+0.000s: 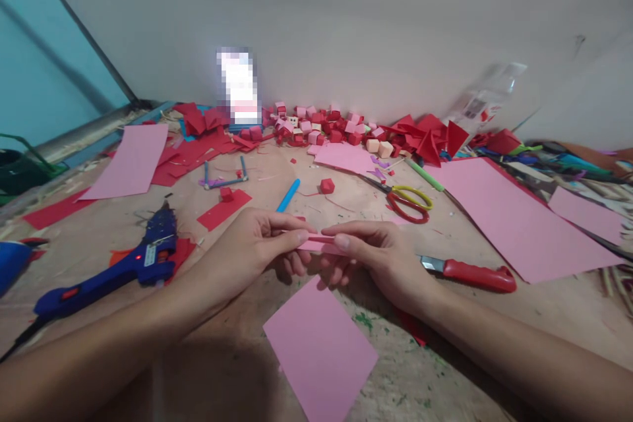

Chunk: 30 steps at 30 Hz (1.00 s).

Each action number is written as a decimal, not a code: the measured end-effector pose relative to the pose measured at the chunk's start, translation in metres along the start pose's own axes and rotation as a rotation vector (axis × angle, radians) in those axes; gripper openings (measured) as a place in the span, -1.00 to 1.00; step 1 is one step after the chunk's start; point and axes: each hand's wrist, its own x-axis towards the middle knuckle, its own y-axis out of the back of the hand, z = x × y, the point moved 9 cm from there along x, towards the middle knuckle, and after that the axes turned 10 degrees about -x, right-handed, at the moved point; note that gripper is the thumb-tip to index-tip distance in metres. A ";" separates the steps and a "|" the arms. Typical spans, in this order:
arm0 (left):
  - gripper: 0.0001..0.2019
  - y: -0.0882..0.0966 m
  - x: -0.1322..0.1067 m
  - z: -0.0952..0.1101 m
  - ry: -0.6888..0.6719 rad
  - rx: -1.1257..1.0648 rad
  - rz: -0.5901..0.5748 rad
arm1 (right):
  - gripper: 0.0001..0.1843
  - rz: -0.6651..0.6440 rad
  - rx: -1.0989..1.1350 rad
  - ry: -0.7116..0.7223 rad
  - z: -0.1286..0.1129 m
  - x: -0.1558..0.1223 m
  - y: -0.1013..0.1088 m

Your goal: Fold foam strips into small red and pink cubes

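A narrow folded paper strip (320, 245), pink with red showing along its inside, is held level above the tabletop. My left hand (264, 241) pinches its left end between thumb and fingers. At the other end, my right hand (383, 254) has its thumb and fingers closed on the strip. Just below lies a pink paper sheet (321, 349), turned with one corner toward my hands. Beyond my fingers are a small red paper cube (327, 186) and a blue stick (288, 196). A red-handled knife (475, 275) rests to the right of my right hand.
A blue glue gun (148, 256) lies on the left, its cord running off. Scissors (409, 203) and a large pink sheet (524, 224) are on the right. Along the wall sit heaped small paper cubes (321, 124), a blurred bright screen (241, 87) and a leaning bottle (487, 102).
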 end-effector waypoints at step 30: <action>-0.61 -0.005 -0.002 0.003 -0.021 0.303 -0.037 | -0.61 0.018 -0.163 0.018 -0.001 -0.002 -0.004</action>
